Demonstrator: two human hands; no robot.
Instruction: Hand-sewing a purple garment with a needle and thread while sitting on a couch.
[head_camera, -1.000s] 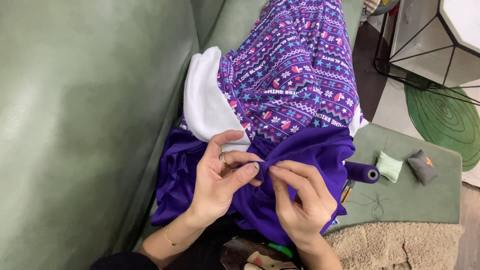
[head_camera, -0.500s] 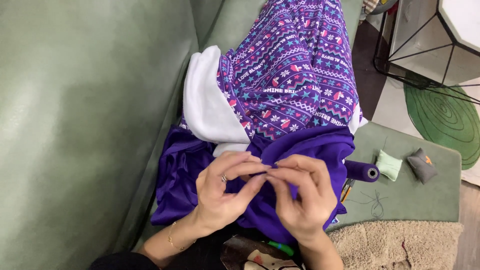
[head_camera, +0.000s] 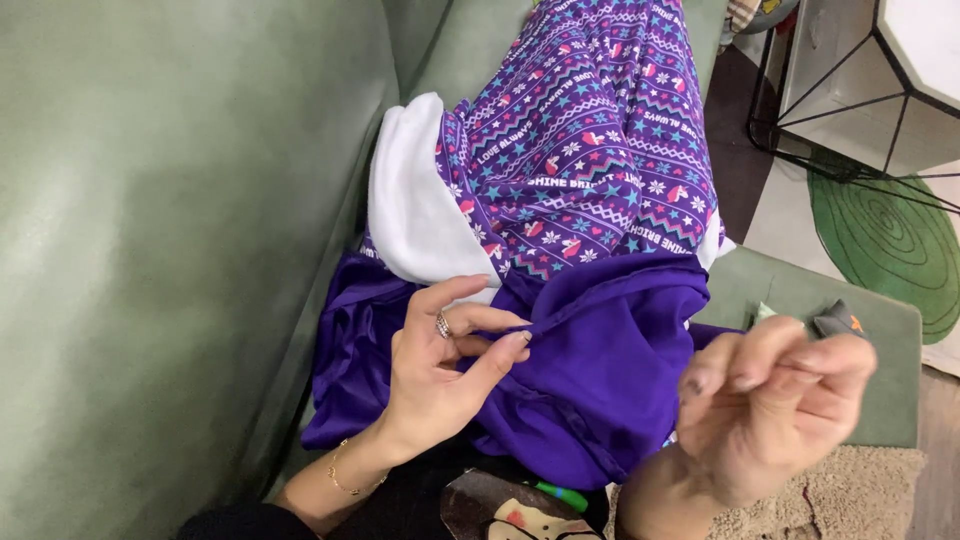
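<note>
Head view: left hand (head_camera: 440, 375) pinching purple fabric (head_camera: 600, 380).

Left hand (head_camera: 445, 365) pinches purple cloth (head_camera: 600, 380); blurred right hand (head_camera: 775, 400) seemingly pinched, raised.

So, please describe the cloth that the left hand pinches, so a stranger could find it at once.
On the green sofa, below the patterned blanket, lies a plain purple cloth. The left hand pinches its folded edge. Unlike the blanket, it has no pattern.

No packages, labels, signs or screens were in view; the only lettering was woven into the patterned purple fleece blanket (head_camera: 590, 150) on the green sofa (head_camera: 180, 250).
</note>
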